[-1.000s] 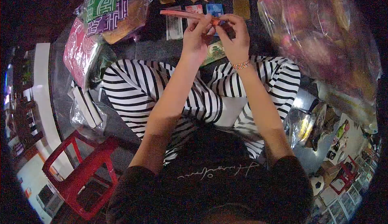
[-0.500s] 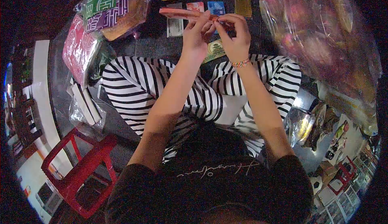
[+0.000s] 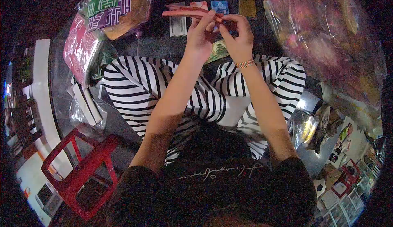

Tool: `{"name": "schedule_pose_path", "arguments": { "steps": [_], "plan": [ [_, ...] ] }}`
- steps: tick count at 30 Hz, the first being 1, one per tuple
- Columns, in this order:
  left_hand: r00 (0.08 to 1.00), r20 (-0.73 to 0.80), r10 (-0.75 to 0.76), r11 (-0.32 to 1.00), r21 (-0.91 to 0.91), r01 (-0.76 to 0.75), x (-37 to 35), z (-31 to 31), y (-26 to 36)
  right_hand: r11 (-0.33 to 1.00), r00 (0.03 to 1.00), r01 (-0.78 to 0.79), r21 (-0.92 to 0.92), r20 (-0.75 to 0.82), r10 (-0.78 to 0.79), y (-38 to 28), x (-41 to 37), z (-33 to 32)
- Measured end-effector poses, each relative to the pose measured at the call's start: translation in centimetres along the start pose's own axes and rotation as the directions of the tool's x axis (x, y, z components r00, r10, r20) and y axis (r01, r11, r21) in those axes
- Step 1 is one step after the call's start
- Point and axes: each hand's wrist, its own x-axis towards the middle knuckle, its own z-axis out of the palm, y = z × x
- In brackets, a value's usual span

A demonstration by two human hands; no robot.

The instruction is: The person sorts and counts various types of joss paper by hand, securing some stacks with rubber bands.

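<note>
Sitting low in striped trousers (image 3: pixel 139 87), the person has both hands raised close together at the upper centre of the frame. The left hand (image 3: pixel 199 36) and right hand (image 3: pixel 239 38) are both pinched on the right end of a red paper bundle (image 3: pixel 182 12), which sticks out flat toward the upper left, above the dark floor. The bundle's gripped end is hidden behind the fingertips (image 3: pixel 211 20), so the sheet count and any binding cannot be made out. A beaded bracelet (image 3: pixel 245 64) sits on the right wrist. Under the hands a green printed note (image 3: pixel 217 51) is partly covered by them. A pale banknote-like sheet (image 3: pixel 178 27) lies just below the bundle, its print too small to read. Along the top edge, a blue card (image 3: pixel 220 6) and a gold packet (image 3: pixel 247 5) show; other items there are cut off by the frame. Upper left: green and purple patterned packs (image 3: pixel 107 1) in wrapping, with a pink patterned pack (image 3: pixel 80 48) below them. A large clear plastic bag (image 3: pixel 327 34) fills the upper right, its pinkish contents blurred behind glare. A red plastic stool (image 3: pixel 77 173) stands at lower left. The lens edge darkens all corners.
</note>
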Motion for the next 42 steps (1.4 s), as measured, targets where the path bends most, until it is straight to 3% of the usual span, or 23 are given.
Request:
{"name": "schedule_pose_path", "arguments": {
  "steps": [2, 4, 8, 10, 14, 16, 17, 18, 19, 20, 21, 23, 24, 25, 26, 27, 29, 33, 34, 35, 37, 39, 42],
  "plan": [
    [1.0, -0.018, 0.003, 1.0, 0.014, -0.003, -0.2, 0.2, 0.1, 1.0, 1.0, 0.016, -0.01, 0.016, -0.016, -0.2, -0.1, 0.1],
    [1.0, -0.029, -0.001, 1.0, 0.016, 0.001, -0.1, 0.1, 0.1, 0.965, 0.988, -0.134, 0.225, -0.044, 0.148, -0.6, -0.2, 0.4],
    [0.999, -0.033, -0.021, 0.999, 0.024, 0.022, -0.3, 0.2, 0.3, 0.995, 0.999, -0.044, 0.084, 0.023, 0.042, -0.8, 0.5, -0.3],
    [1.0, 0.02, -0.013, 1.0, 0.002, 0.013, 0.0, 0.0, 0.2, 0.986, 0.991, 0.127, -0.113, 0.059, -0.121, -0.9, 0.6, -0.7],
    [0.999, 0.024, -0.022, 1.0, 0.003, 0.022, 0.1, -0.1, 0.0, 0.996, 0.996, 0.079, -0.028, 0.041, -0.078, -0.7, 0.7, -0.7],
    [0.998, -0.001, -0.057, 0.994, 0.089, 0.057, -0.7, 1.0, 0.6, 0.994, 0.997, -0.064, 0.092, 0.039, 0.061, -1.1, 0.7, -1.0],
    [0.998, 0.004, -0.059, 0.994, 0.094, 0.058, -1.3, 1.3, 1.2, 0.994, 0.998, -0.063, 0.092, 0.032, 0.06, -1.3, 0.8, -1.4],
    [0.99, 0.085, -0.117, 0.891, 0.45, 0.066, -2.3, 1.7, 2.5, 1.0, 1.0, -0.011, 0.003, 0.01, 0.011, -1.9, 1.2, -1.9],
    [0.97, 0.14, -0.197, 0.668, 0.743, 0.029, -3.2, 2.1, 3.8, 0.995, 0.999, 0.039, -0.088, -0.008, -0.04, -2.3, 1.5, -2.5],
    [0.942, 0.127, -0.312, 0.529, 0.847, 0.06, -4.0, 2.2, 4.9, 1.0, 1.0, -0.016, -0.012, -0.006, 0.016, -2.4, 1.7, -3.0],
    [0.941, 0.13, -0.313, 0.526, 0.848, 0.058, -4.9, 3.0, 6.1, 1.0, 1.0, -0.015, -0.012, -0.01, 0.014, -2.4, 2.0, -3.5],
    [0.884, 0.361, -0.297, 0.366, 0.898, -0.244, -6.7, 5.3, 8.4, 1.0, 1.0, 0.008, 0.006, -0.005, -0.008, -2.9, 2.6, -4.5],
    [0.883, 0.362, -0.299, 0.36, 0.9, -0.246, -7.5, 6.4, 8.9, 0.998, 1.0, 0.01, -0.061, -0.013, -0.011, -3.5, 2.7, -5.1],
    [0.9, 0.437, 0.003, 0.279, 0.864, -0.42, -8.3, 7.4, 9.2, 0.998, 1.0, 0.011, -0.057, -0.019, -0.012, -4.5, 2.9, -5.6],
    [0.812, 0.503, 0.296, 0.146, 0.817, -0.559, -8.9, 8.3, 9.5, 0.999, 0.999, 0.038, -0.038, -0.003, -0.038, -5.5, 3.2, -6.0],
    [0.81, 0.508, 0.294, 0.139, 0.816, -0.562, -9.3, 9.2, 9.9, 0.998, 0.998, 0.065, -0.019, 0.013, -0.065, -6.4, 3.3, -6.4],
    [0.583, 0.754, 0.304, -0.508, 0.646, -0.57, -9.8, 10.7, 10.2, 0.993, 0.993, 0.116, -0.01, 0.008, -0.115, -7.5, 3.3, -6.9],
    [0.54, 0.751, 0.381, -0.443, 0.661, -0.606, -10.6, 11.3, 8.2, 0.973, 0.974, 0.227, 0.039, -0.013, -0.227, -9.7, 3.1, -8.1],
    [0.565, 0.706, 0.427, -0.349, 0.705, -0.618, -11.1, 12.1, 7.8, 0.973, 0.974, 0.227, 0.042, -0.018, -0.226, -10.1, 3.0, -8.4],
    [0.564, 0.709, 0.424, -0.353, 0.703, -0.618, -11.3, 12.2, 7.6, 0.968, 0.97, 0.244, 0.061, -0.009, -0.244, -10.5, 3.0, -8.8],
    [0.471, 0.757, 0.454, -0.379, 0.642, -0.666, -11.5, 12.4, 7.3, 0.961, 0.964, 0.264, 0.083, -0.007, -0.264, -11.1, 2.8, -9.4],
    [0.456, 0.764, 0.455, -0.404, 0.634, -0.659, -12.0, 12.9, 7.0, 0.941, 0.954, 0.289, 0.176, 0.029, -0.298, -11.6, 2.6, -10.0],
    [0.442, 0.771, 0.458, -0.423, 0.626, -0.655, -12.7, 13.4, 6.6, 0.927, 0.931, 0.364, 0.084, -0.051, -0.361, -12.3, 2.9, -10.6]
  ]
}}
